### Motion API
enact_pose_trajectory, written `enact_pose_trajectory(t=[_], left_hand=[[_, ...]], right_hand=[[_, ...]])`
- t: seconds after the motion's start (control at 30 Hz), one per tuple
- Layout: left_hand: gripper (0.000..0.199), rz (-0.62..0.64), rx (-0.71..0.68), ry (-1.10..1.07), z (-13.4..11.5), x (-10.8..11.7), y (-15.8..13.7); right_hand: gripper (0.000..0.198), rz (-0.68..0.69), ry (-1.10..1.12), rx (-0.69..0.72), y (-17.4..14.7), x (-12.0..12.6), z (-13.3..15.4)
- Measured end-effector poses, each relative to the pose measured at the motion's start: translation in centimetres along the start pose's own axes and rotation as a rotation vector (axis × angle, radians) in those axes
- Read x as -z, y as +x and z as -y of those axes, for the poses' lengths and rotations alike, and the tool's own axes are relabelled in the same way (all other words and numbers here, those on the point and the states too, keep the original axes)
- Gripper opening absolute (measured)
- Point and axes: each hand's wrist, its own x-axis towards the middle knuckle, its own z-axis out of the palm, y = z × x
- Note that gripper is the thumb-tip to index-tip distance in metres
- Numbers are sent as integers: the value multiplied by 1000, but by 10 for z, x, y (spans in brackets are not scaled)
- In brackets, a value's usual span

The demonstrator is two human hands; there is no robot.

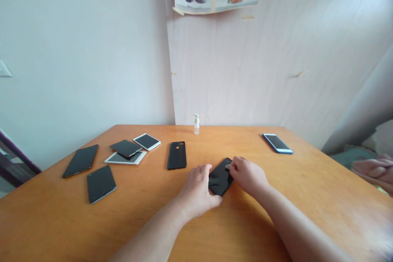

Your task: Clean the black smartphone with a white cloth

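A black smartphone (220, 179) lies at a slant on the wooden table in front of me, its glossy screen up. My left hand (198, 192) grips it by the left edge and lower corner, thumb at the near end. At the phone's upper right, my right hand (249, 174) presses down with the fingers curled together. A small pale bit shows under those fingertips, too little to name. Just beyond my left hand lies a black phone case (177, 155), with a camera cutout and a round hole.
Left on the table (147, 213) lie several devices: a large black phone (81, 161), a dark phone (101, 184), a white tablet (110, 158) under a black phone (125, 147), and a white phone (147, 141). A pump bottle (197, 126) stands behind; a blue-cased phone (278, 143) lies right.
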Motion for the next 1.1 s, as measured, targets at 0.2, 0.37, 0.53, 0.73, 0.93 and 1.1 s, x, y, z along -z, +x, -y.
enact_pose_trajectory(t=[0.2,0.37,0.53,0.73,0.93,1.1], left_hand=[[74,-44,-2,-4,0,-2,0],[78,-8,47,-34,-5,2,-1],[78,-12,38,-35,-4,1,0],[76,-13,17,-27,-3,2,0],[75,-7,33,-35,-4,2,-1],[72,-16,-1,-25,0,0,1]], right_hand=[[14,90,175,342,-18,-10,31],[27,17,10,-101,11,1,-2],[22,28,31,59,0,-3,11],[18,105,10,138,-12,5,15],[16,133,-69,-45,-4,21,-6],[8,335,210,288,-22,10,12]])
